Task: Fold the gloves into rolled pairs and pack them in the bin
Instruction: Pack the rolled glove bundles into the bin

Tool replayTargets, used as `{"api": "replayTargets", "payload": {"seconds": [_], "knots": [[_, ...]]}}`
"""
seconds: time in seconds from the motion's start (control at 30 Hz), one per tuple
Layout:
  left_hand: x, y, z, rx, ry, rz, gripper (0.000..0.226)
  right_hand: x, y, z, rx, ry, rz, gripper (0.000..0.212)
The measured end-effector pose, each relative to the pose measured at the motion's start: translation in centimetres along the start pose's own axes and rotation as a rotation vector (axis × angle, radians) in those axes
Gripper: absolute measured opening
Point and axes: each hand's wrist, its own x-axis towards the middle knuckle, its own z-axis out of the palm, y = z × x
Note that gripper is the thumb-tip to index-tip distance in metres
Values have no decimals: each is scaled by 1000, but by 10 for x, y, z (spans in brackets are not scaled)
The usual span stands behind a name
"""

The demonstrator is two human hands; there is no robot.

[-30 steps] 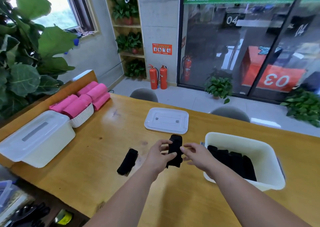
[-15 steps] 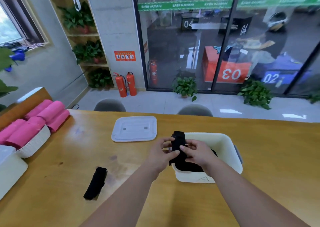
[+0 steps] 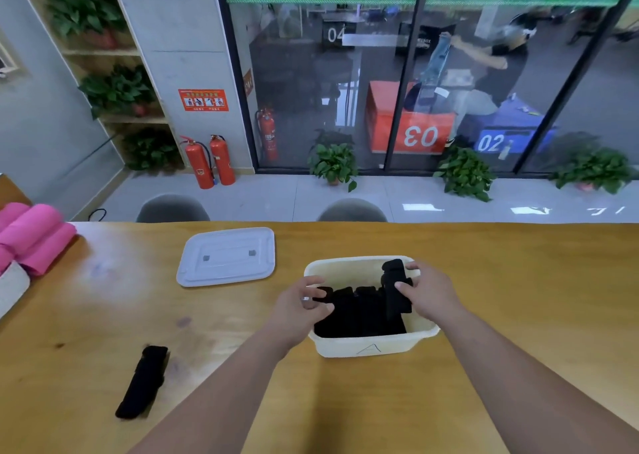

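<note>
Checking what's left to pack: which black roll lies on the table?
The lone roll left of the bin, on bare table. The other rolls sit in the bin; the right hand grips one roll.

Grips black glove roll upright in right hand, lower end down inside cream bin, right side. Has left hand over bin's left rim, fingers curled at packed black rolls; grip or mere touch, cannot tell. "A" marked on bin's near wall. On wooden table: 1 more black roll lying well left of bin, white lid flat, left of bin toward far edge, pink rolls piled at white basket, far left. Behind, 2 red fire extinguishers on floor, 2 grey chair backs.
</note>
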Motion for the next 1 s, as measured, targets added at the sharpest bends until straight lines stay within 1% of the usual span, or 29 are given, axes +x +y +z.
{"api": "replayTargets", "payload": {"seconds": [0.1, 0.13, 0.2, 0.27, 0.37, 0.47, 0.53, 0.63, 0.67, 0.73, 0.83, 0.9, 1.0], "knots": [[2, -3, -1, -16, 7, -1, 50, 4, -2, -1, -304, 75, -49, 44], [2, -3, -1, -17, 11, -1, 50, 2, -6, 1, -396, 70, -73, 41], [3, -4, -1, -13, 13, 0, 49, 1, -9, 9, -484, 36, -80, 36], [2, -5, -3, -4, 18, 1, 49, 2, -8, 21, -487, 0, -37, 34], [1, -9, -8, 2, 33, -2, 48, 4, -5, 37, -428, -36, 36, 37], [1, -13, -14, 11, 59, -8, 47, 7, -2, 46, -364, -51, 61, 39], [2, -16, -18, 17, 75, -21, 47, 10, 1, 50, -412, -53, 80, 33], [3, -20, -21, 9, 92, -33, 47, 12, 0, 52, -537, -79, 94, 14], [4, -21, -22, 8, 94, -36, 47, 12, -1, 53, -565, -96, 96, 13], [5, -22, -23, 9, 96, -41, 48, 12, 0, 57, -594, -123, 86, 16], [6, -23, -22, 2, 97, -43, 47, 13, 2, 61, -571, -147, 52, 34], [6, -22, -22, -1, 98, -40, 47, 13, 4, 62, -546, -162, 67, 36], [6, -24, -23, -3, 98, -40, 47, 14, 5, 63, -523, -164, 6, 34]]}}
